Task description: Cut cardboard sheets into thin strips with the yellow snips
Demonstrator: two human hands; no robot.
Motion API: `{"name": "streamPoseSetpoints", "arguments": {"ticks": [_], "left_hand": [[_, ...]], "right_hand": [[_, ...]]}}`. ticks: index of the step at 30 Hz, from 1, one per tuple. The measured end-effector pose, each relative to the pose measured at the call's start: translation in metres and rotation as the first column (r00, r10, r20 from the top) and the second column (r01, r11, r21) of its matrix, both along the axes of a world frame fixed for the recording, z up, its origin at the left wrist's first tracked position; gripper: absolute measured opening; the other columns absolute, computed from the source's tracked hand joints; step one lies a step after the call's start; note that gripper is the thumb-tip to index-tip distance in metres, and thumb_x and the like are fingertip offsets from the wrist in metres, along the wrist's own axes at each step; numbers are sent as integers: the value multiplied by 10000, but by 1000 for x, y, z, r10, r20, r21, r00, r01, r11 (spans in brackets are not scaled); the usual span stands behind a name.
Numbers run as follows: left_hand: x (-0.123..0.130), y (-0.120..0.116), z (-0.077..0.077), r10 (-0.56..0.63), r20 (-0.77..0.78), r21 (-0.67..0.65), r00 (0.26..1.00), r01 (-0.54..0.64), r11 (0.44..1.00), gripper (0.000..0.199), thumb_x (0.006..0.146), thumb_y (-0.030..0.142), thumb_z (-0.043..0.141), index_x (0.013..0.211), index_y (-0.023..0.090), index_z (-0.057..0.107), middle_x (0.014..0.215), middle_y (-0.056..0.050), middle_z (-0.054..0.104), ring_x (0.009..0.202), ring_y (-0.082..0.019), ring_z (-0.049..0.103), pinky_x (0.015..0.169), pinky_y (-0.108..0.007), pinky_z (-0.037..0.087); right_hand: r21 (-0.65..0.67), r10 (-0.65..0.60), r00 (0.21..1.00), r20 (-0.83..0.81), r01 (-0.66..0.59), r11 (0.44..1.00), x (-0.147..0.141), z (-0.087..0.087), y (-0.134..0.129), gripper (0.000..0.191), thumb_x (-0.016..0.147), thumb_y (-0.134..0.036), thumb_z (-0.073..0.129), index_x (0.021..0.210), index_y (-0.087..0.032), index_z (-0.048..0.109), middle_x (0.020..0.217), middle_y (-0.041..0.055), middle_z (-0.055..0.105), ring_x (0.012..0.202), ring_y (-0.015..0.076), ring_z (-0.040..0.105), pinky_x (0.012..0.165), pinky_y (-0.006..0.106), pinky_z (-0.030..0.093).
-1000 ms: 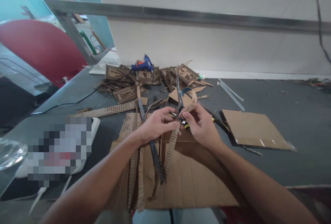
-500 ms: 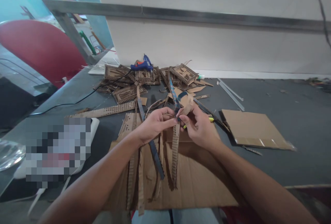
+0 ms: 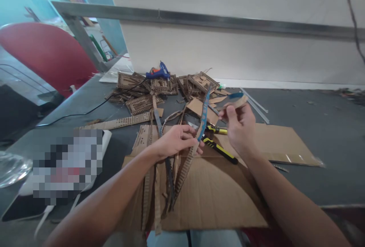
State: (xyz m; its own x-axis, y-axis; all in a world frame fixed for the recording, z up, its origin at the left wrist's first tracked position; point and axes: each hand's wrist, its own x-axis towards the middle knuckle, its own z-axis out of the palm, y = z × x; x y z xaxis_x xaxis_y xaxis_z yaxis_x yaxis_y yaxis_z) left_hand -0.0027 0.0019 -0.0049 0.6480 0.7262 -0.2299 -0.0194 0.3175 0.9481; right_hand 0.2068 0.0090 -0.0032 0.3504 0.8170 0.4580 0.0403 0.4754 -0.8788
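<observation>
A long corrugated cardboard strip point(image 3: 186, 166), blue and torn along its upper part, is pinched in my left hand point(image 3: 176, 141). Its lower end slants down over a large cardboard sheet point(image 3: 216, 197). To the right, my right hand point(image 3: 240, 125) is closed on a curled strip of peeled paper point(image 3: 237, 101), blue on one face and tan on the other. The two hands are apart. Between them lie a yellow-and-black cutter point(image 3: 221, 151) and a second yellow-and-black tool point(image 3: 218, 129). More narrow cardboard strips point(image 3: 146, 190) lie beside my left forearm.
A blue glue gun point(image 3: 159, 72) rests on stacked cardboard pieces point(image 3: 142, 103) at the back, its cord running left. A phone-like device point(image 3: 68, 163), blurred out, is at the left. Clear sticks point(image 3: 258, 110) and a flat cardboard piece point(image 3: 281, 140) are at the right.
My right hand has moved right, away from my left hand, with the curled paper. The strip in my left hand now leans right at its top. Both yellow-and-black tools are now more exposed.
</observation>
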Motion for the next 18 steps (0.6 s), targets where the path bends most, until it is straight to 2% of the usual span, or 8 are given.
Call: {"name": "streamPoseSetpoints", "arguments": {"ticks": [3, 5, 7, 9, 11, 14, 16, 18], "left_hand": [[-1, 2, -3, 21, 23, -1, 1000, -21, 1000, 308, 812, 316, 767, 975, 121, 593, 958, -157, 773, 801, -205, 750, 746, -313, 567], [-1, 2, -3, 52, 70, -23, 996, -50, 998, 335, 805, 313, 778, 1002, 119, 587, 994, -159, 768, 821, -199, 749, 760, -303, 566], [-1, 3, -1, 86, 123, -52, 989, -80, 995, 381, 785, 307, 798, 1021, 120, 566, 986, -157, 769, 804, -197, 749, 751, -299, 569], [-1, 2, 1, 104, 161, -62, 982, -95, 994, 410, 773, 308, 810, 1031, 117, 554, 969, -155, 769, 768, -197, 747, 723, -299, 573], [0, 2, 4, 107, 186, -55, 977, -98, 994, 416, 770, 311, 813, 1032, 113, 558, 957, -151, 769, 753, -198, 745, 707, -300, 578], [0, 1, 8, 121, 207, -51, 971, -113, 992, 414, 771, 307, 813, 1038, 114, 563, 966, -141, 769, 742, -190, 744, 701, -289, 578], [-1, 0, 11, 131, 207, -45, 969, -124, 991, 412, 776, 307, 809, 1046, 114, 563, 988, -145, 766, 732, -186, 744, 685, -274, 571], [-1, -1, 13, 134, 213, -34, 968, -130, 991, 405, 783, 304, 802, 1047, 112, 563, 1004, -156, 762, 724, -186, 744, 670, -267, 565]], "right_hand": [[77, -190, 981, -31, 192, 978, 15, 3, 10, 282, 876, -447, 682, 912, -211, 532, 761, -35, 626, 646, 107, 639, 633, 256, 552], [121, -252, 968, -5, 250, 961, 21, 9, 14, 290, 860, -445, 701, 891, -206, 540, 764, -30, 619, 636, 111, 638, 623, 264, 557], [150, -251, 967, 51, 241, 959, 23, 18, 12, 285, 848, -436, 716, 868, -204, 552, 752, -22, 614, 625, 117, 628, 609, 269, 554], [149, -185, 976, 113, 167, 975, 21, 31, 3, 267, 838, -418, 730, 861, -207, 568, 745, -14, 612, 624, 124, 618, 591, 267, 546], [82, -46, 985, 167, 33, 996, 18, 46, -17, 235, 841, -399, 729, 883, -211, 594, 749, -6, 617, 623, 131, 614, 566, 263, 538], [-181, 190, 933, 304, -139, 974, 21, 63, -69, 178, 897, -368, 662, 1001, -225, 651, 770, 29, 649, 611, 152, 630, 549, 274, 554], [-247, 215, 897, 386, -124, 961, 34, 63, -111, 144, 897, -359, 647, 997, -257, 662, 818, 54, 692, 519, 147, 605, 474, 272, 545], [-329, 246, 813, 528, -70, 942, 55, 50, -153, 91, 863, -358, 665, 906, -279, 683, 822, 57, 720, 503, 165, 622, 431, 264, 539]]}}
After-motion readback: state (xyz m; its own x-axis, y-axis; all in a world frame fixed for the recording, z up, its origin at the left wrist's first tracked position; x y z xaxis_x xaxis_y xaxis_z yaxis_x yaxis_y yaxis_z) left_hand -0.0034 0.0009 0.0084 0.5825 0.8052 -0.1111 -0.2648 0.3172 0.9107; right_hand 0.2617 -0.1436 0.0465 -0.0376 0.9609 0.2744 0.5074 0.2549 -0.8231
